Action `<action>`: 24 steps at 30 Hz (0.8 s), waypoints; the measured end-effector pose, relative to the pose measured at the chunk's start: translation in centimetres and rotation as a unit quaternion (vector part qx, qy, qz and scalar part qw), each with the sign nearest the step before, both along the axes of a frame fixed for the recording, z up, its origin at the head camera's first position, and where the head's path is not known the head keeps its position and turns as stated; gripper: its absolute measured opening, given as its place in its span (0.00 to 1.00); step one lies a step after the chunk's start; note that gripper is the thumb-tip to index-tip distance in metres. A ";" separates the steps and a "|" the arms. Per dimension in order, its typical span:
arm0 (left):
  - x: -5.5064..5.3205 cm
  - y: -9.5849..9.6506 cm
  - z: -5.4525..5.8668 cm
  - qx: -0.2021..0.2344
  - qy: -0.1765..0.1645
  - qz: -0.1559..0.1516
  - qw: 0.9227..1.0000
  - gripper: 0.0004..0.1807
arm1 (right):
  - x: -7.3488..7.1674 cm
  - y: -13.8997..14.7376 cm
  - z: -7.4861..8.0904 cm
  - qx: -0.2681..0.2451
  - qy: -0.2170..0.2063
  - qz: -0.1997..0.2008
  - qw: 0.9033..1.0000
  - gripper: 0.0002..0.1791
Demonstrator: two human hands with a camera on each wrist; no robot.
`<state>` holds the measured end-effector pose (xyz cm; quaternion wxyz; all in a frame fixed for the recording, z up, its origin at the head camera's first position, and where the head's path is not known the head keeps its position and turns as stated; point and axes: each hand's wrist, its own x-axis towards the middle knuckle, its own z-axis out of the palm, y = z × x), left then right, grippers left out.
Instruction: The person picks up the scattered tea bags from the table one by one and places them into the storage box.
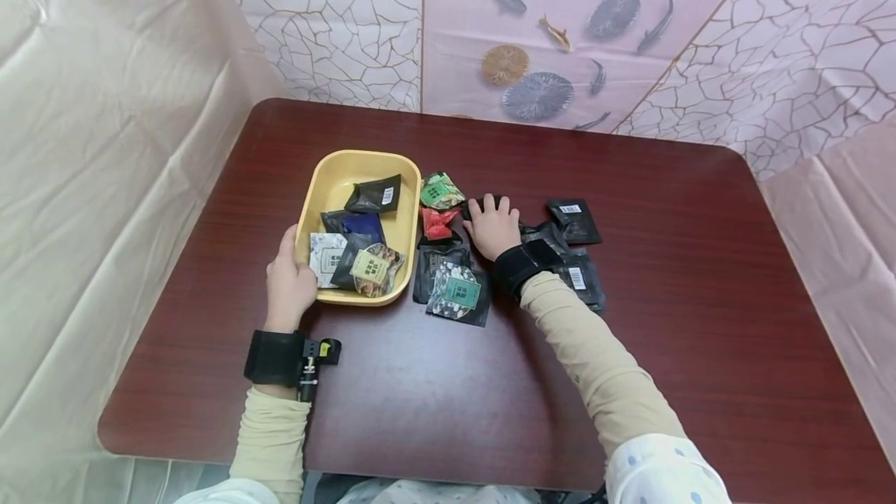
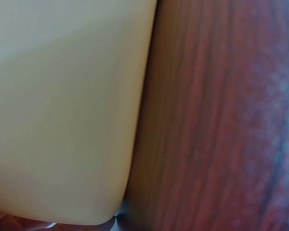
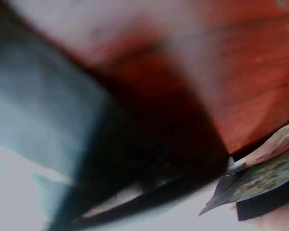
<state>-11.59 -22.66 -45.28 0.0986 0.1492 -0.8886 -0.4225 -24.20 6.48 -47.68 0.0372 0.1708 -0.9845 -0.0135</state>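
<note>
My left hand holds the left side of a yellow plastic tray, near its front corner. In the left wrist view the tray's pale outer wall fills the left, with a bit of finger at the bottom edge. Several small packets lie inside the tray, among them a black packet, a blue one and a white one. To the right, my right hand rests with fingers spread over a dark packet, mostly hidden beneath it. A patterned packet shows near the fingers in the right wrist view.
Between tray and right hand lie a green packet, a red packet and a black packet with a teal label. More black packets lie beside the right wrist. Everything is on a dark red wooden table.
</note>
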 end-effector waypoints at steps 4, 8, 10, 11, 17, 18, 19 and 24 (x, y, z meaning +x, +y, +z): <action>0.0 0.0 0.0 0.001 -0.001 0.001 1.000 0.33 | 0.0 0.0 -0.2 -0.004 0.038 0.006 0.999 0.20; 0.0 0.0 -0.1 0.002 -0.001 0.002 1.000 0.33 | -0.1 -0.1 0.1 -0.018 0.048 0.001 0.999 0.17; -0.1 0.0 -0.1 0.003 -0.002 0.001 1.000 0.33 | -0.2 0.0 0.4 -0.020 0.058 -0.004 0.998 0.17; -0.1 0.0 -0.1 0.004 -0.003 0.001 1.000 0.33 | -0.3 0.0 0.6 -0.020 0.065 -0.007 0.998 0.17; -0.1 0.0 -0.1 0.004 -0.004 0.001 1.000 0.33 | -0.4 0.1 1.3 -0.029 0.131 -0.023 0.991 0.16; -0.1 0.0 -0.1 0.003 -0.004 0.001 1.000 0.33 | -0.4 0.1 1.4 -0.034 0.140 -0.024 0.989 0.15; -0.1 0.1 0.0 0.003 -0.004 0.001 1.000 0.33 | -0.4 0.2 1.5 -0.039 0.147 -0.024 0.988 0.15; -0.1 0.1 0.0 0.004 -0.008 0.001 1.000 0.32 | -0.2 -0.2 2.6 -0.067 0.174 -0.007 0.982 0.15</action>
